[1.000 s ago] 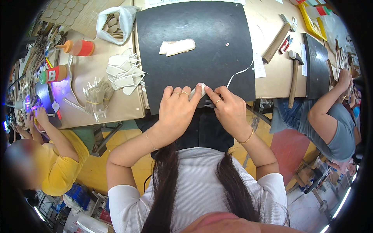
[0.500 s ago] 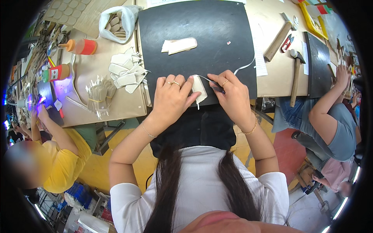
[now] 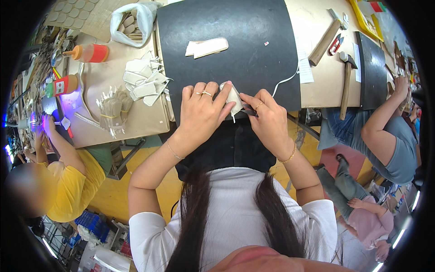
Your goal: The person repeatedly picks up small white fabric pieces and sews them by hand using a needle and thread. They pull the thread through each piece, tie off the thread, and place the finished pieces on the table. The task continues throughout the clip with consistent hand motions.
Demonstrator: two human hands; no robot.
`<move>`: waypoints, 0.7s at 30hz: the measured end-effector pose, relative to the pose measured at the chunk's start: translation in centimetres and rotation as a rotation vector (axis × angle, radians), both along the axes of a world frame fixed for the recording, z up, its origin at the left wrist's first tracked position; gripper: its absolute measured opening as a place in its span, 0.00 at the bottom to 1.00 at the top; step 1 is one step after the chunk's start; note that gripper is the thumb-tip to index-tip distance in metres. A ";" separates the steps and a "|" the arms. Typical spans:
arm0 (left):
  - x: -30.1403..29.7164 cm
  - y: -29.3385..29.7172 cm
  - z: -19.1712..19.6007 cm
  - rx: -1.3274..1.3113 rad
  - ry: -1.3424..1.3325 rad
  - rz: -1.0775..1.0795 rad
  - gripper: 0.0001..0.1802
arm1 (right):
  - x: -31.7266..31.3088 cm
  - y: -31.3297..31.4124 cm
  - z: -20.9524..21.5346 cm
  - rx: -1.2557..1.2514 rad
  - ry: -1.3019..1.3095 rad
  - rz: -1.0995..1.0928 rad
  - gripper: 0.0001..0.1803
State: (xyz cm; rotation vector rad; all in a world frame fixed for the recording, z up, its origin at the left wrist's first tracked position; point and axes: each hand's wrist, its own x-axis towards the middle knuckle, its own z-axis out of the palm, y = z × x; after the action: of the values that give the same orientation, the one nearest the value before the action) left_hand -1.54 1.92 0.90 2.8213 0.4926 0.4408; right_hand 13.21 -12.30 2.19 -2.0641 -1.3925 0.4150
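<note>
At the near edge of the black mat (image 3: 253,41), a small cream tab-shaped piece (image 3: 234,100) lies between my hands, a short white end sticking out of its near tip. My left hand (image 3: 203,106) presses it down with the index finger at its far end and the thumb along its side. My right hand (image 3: 268,114) is closed on a slim dark tool (image 3: 249,111), held against the piece's right side; its kind is hard to make out. A thin white cord (image 3: 286,81) runs from beside my right hand toward the mat's right edge. Farther back lie cream pieces (image 3: 207,47).
Left of the mat are a heap of white tabs (image 3: 146,79), a banded tan bundle (image 3: 113,109), a plastic bag (image 3: 152,20) and two glue bottles. To the right lie hammers (image 3: 347,81) and red snips (image 3: 335,45). Co-workers sit on both sides.
The cream piece has turned and shifted slightly right under my left fingers. My right hand has drawn closer to it with the dark tool. The cord no longer visibly spans from piece to right hand.
</note>
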 end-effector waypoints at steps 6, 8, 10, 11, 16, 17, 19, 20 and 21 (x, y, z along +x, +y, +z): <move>0.2 0.4 0.3 0.047 0.058 -0.035 0.26 | -0.4 -0.4 0.2 -0.003 0.052 -0.032 0.20; 0.2 0.5 0.3 0.045 0.063 -0.039 0.26 | -0.4 -0.4 0.4 -0.012 0.071 -0.046 0.17; 0.2 0.6 0.3 0.056 0.067 -0.045 0.26 | -0.6 -0.4 0.7 -0.034 0.104 -0.066 0.13; 0.2 0.6 0.3 0.071 0.068 -0.048 0.26 | -0.6 -0.4 0.7 -0.036 0.154 -0.083 0.12; 0.2 0.6 0.2 0.199 0.075 -0.078 0.23 | -0.9 -0.8 1.1 -0.209 0.404 -0.182 0.07; 0.2 0.6 0.2 0.227 0.070 -0.083 0.23 | -1.0 -1.0 1.1 -0.217 0.421 -0.187 0.07; 0.2 0.5 0.2 0.261 0.068 -0.084 0.23 | -1.1 -1.5 1.1 -0.231 0.456 -0.201 0.07; 0.2 0.5 0.2 0.266 0.070 -0.081 0.22 | -1.3 -1.6 0.9 -0.186 0.447 -0.195 0.09; 0.3 0.4 0.2 0.272 0.069 -0.081 0.22 | -1.7 -1.7 0.7 -0.141 0.437 -0.191 0.11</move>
State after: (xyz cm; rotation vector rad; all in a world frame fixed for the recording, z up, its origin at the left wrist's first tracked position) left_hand -1.28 2.32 1.07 3.1136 0.3535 0.4242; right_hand 11.53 -14.03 2.91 -2.0335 -0.9223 0.8428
